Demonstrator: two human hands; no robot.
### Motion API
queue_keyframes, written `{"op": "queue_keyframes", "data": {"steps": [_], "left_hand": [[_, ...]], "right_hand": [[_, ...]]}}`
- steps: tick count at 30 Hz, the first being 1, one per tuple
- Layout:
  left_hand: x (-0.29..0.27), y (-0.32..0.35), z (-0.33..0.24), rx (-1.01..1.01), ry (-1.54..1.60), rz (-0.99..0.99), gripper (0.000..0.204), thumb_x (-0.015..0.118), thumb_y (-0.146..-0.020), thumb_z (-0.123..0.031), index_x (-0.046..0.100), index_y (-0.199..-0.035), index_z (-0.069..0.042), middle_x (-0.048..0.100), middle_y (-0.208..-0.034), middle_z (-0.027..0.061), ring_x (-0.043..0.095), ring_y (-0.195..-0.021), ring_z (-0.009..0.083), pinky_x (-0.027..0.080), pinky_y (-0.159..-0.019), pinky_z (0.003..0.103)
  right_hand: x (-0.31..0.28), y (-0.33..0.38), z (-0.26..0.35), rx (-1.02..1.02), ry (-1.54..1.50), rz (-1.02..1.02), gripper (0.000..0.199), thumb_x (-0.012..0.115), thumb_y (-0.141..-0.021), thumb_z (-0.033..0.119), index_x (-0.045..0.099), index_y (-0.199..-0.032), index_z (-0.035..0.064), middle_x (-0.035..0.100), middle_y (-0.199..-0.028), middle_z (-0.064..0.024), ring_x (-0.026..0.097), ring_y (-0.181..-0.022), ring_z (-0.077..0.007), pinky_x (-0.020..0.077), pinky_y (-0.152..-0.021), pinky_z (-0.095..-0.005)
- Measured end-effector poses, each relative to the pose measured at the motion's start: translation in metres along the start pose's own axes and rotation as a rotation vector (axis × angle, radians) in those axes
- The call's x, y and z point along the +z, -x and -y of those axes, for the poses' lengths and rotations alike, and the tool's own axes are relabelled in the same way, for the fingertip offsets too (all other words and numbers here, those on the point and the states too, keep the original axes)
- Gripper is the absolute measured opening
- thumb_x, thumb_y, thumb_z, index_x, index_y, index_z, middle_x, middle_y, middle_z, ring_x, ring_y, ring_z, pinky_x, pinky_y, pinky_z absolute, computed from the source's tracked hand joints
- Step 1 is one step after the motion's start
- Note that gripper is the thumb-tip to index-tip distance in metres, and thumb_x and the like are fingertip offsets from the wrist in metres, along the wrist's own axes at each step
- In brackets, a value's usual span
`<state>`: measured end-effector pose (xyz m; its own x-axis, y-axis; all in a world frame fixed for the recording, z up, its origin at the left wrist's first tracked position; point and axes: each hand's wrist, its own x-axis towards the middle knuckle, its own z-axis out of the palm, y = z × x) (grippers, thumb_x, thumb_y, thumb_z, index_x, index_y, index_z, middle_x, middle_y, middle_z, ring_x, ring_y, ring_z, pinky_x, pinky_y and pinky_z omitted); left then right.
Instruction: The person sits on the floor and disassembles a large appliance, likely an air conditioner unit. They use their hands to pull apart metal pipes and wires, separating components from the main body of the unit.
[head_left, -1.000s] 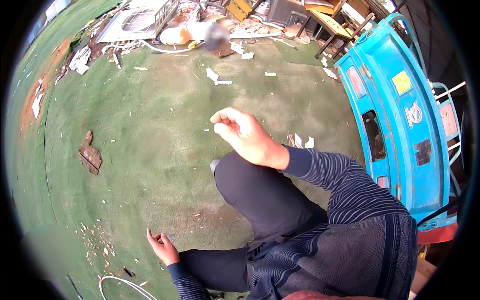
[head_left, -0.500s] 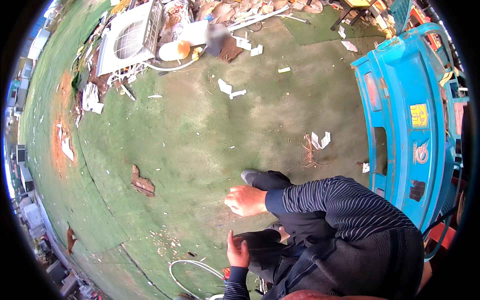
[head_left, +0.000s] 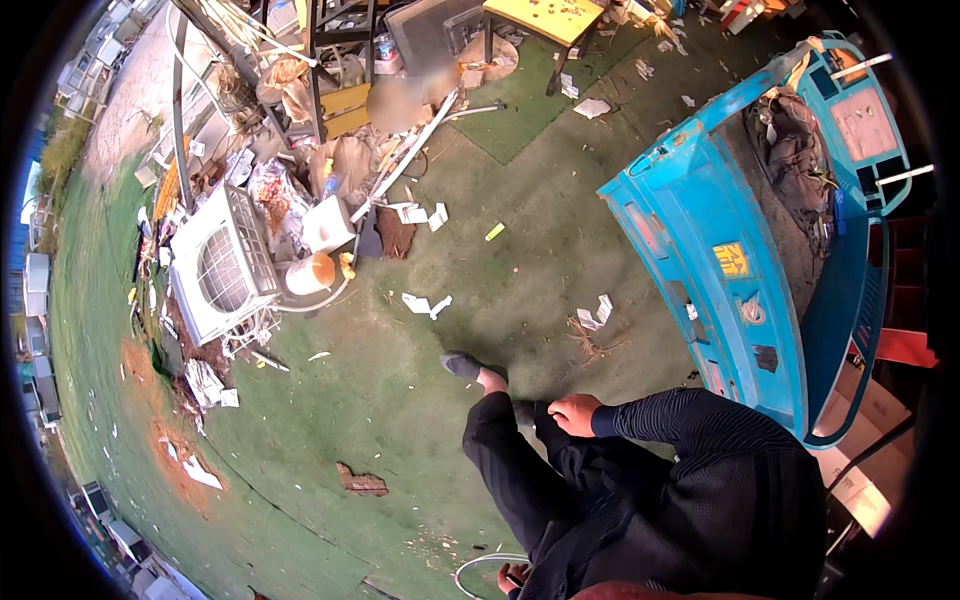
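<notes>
My right hand (head_left: 575, 413) is in front of my dark trousers, fingers curled in, with nothing showing in it. My left hand (head_left: 513, 578) is low beside my leg, partly cut off by the lower edge. Its fingers are bent, with a dark gap between thumb and fingers and no clear object there. Close by the left hand, a white hose loop (head_left: 470, 567) lies on green carpet (head_left: 400, 390). One of my feet, in a grey shoe (head_left: 461, 364), is stretched forward.
A blue vehicle body shell (head_left: 740, 270) stands at the right. At the upper left, a white air-conditioner outdoor unit (head_left: 222, 262) lies among scrap and pipes, near an orange-and-white container (head_left: 312, 273). A yellow-topped stool (head_left: 545, 15) is at the back. A brown broken piece (head_left: 360, 480) and paper scraps (head_left: 427, 305) dot the carpet.
My view has turned and shifted; the scrap pile and blue shell sit differently in it. My right hand has drawn back toward my body. The left has dropped low, and a leg has stepped forward.
</notes>
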<state>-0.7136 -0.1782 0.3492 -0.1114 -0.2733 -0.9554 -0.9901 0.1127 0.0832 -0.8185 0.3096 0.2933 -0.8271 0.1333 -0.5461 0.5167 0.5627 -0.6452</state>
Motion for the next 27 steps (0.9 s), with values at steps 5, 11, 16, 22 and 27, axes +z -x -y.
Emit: {"op": "queue_keyframes", "data": {"steps": [5, 11, 16, 22, 27], "left_hand": [[0.097, 0.016, -0.079, 0.103, -0.301, 0.209, 0.042, 0.059, -0.095, -0.009, 0.052, -0.136, -0.004, 0.072, -0.091, 0.019, 0.069, -0.066, 0.0277, 0.056, -0.057, 0.039], [0.132, 0.004, -0.138, 0.343, -0.383, 0.218, 0.033, 0.061, -0.094, -0.01, 0.065, -0.124, 0.002, 0.074, -0.088, 0.0167, 0.069, -0.068, 0.0235, 0.057, -0.062, 0.037], [0.144, -0.012, -0.264, 0.171, -0.07, -0.002, 0.03, 0.062, -0.096, -0.011, 0.065, -0.122, 0.003, 0.073, -0.088, 0.0132, 0.068, -0.07, 0.0169, 0.056, -0.061, 0.029], [0.287, -0.024, -0.368, 0.35, 0.134, -0.313, 0.066, 0.063, -0.092, -0.002, 0.039, -0.153, -0.004, 0.062, -0.107, 0.0098, 0.058, -0.081, 0.0143, 0.052, -0.074, 0.031], [0.394, -0.056, -0.451, 0.514, -0.174, -0.581, 0.073, 0.068, -0.085, -0.006, 0.039, -0.151, 0.003, 0.054, -0.138, 0.0232, 0.049, -0.128, 0.0402, 0.036, -0.113, 0.049]], "right_hand": [[-0.152, -0.012, 0.036, 0.313, 0.027, -0.178, 0.019, 0.065, -0.091, 0.023, 0.069, -0.102, 0.0078, 0.073, -0.09, -0.0174, 0.07, -0.086, -0.0394, 0.0554, -0.077, -0.0496], [-0.218, -0.16, 0.053, 0.25, 0.106, -0.331, 0.017, 0.067, -0.089, 0.017, 0.07, -0.101, 0.0061, 0.073, -0.092, -0.0177, 0.071, -0.088, -0.0373, 0.0561, -0.077, -0.0468], [-0.245, -0.361, 0.104, 0.056, 0.153, 0.019, 0.018, 0.068, -0.09, 0.021, 0.071, -0.101, 0.0065, 0.075, -0.097, -0.0165, 0.071, -0.092, -0.0379, 0.0562, -0.081, -0.0465], [-0.226, -0.627, 0.098, 0.01, 0.611, 0.233, 0.024, 0.068, -0.09, 0.025, 0.071, -0.104, 0.0063, 0.073, -0.103, -0.0192, 0.069, -0.102, -0.0378, 0.0539, -0.09, -0.049], [-0.151, -0.807, 0.068, -0.211, 0.861, 0.256, 0.033, 0.071, -0.088, 0.022, 0.066, -0.115, 0.0047, 0.067, -0.119, -0.0202, 0.065, -0.114, -0.0403, 0.0533, -0.097, -0.0503]]}}
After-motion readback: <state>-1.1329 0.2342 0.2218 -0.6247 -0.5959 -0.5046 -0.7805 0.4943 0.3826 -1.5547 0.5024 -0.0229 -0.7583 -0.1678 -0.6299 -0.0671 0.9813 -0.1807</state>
